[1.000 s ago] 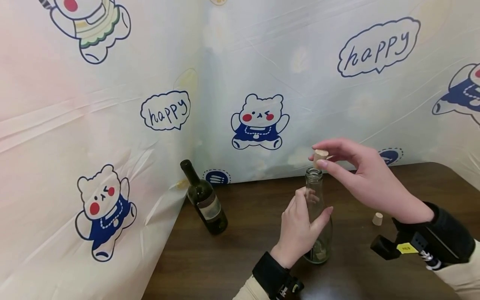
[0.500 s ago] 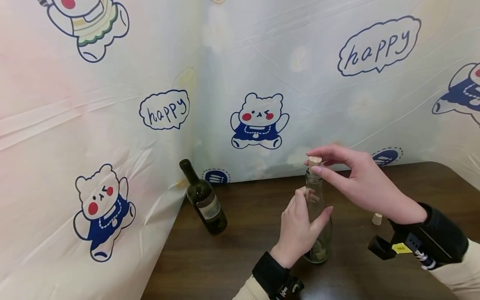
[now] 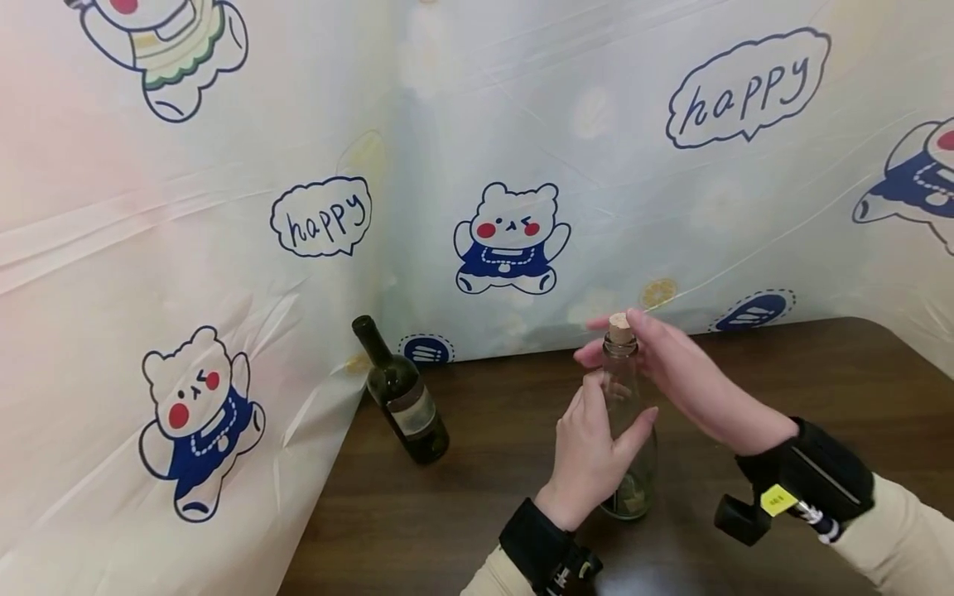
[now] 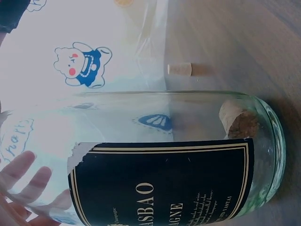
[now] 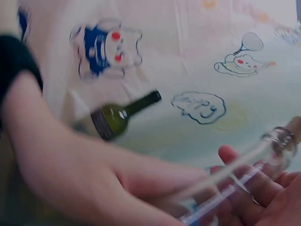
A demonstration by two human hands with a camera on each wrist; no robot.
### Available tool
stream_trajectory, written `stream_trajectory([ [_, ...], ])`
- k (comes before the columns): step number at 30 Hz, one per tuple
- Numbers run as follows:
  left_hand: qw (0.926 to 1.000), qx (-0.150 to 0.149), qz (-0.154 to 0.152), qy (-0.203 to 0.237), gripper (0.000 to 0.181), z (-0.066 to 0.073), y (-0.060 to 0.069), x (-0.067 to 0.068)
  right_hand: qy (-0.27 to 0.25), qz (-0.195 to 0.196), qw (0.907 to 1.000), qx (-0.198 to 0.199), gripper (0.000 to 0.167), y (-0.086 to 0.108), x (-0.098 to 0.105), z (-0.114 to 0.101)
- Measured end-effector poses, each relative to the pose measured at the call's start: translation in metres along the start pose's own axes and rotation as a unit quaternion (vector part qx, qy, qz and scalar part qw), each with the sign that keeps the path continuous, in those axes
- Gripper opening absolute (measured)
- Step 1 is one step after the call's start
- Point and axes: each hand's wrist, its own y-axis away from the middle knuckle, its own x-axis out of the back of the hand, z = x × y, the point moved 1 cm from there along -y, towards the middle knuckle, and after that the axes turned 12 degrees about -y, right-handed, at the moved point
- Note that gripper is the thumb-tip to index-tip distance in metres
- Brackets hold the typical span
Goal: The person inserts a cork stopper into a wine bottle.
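Note:
A clear glass bottle stands upright on the table, with a cork seated in its mouth and standing up above the rim. Around the bottle's body is my left hand, gripping it. My right hand is beside the neck, its thumb close to the cork and its other fingers extending behind the neck; in the right wrist view these fingers look loosely bent. Through the glass in the left wrist view, another cork lies inside the bottle near its base, above a dark label.
A dark green bottle with a label stands at the left of the brown wooden table. One loose cork lies on the table in the left wrist view. A printed curtain hangs behind and to the left.
The cork has come down into the bottle's mouth, and my right hand has let go of it and moved lower beside the neck. My left hand keeps its grip.

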Motion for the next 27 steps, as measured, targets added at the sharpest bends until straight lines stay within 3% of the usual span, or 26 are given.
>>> stream_trajectory([
  [2, 1.0000, -0.001, 0.003, -0.001, 0.060, -0.001, 0.001, 0.000, -0.073, -0.015, 0.9963, -0.044, 0.066, -0.005, -0.004, 0.003],
  [5, 1.0000, 0.000, 0.005, -0.004, 0.062, -0.002, 0.002, -0.001, -0.112, -0.011, 0.9910, -0.074, 0.071, -0.010, -0.008, 0.005],
  [15, 0.9997, 0.021, -0.007, 0.007, 0.042, -0.001, 0.002, 0.003, -0.117, -0.008, 0.9907, -0.069, 0.064, -0.018, -0.013, 0.010],
  [27, 0.9999, 0.015, -0.004, 0.000, 0.044, -0.002, 0.002, 0.001, -0.100, 0.003, 0.9939, -0.048, 0.063, -0.017, -0.014, 0.010],
])
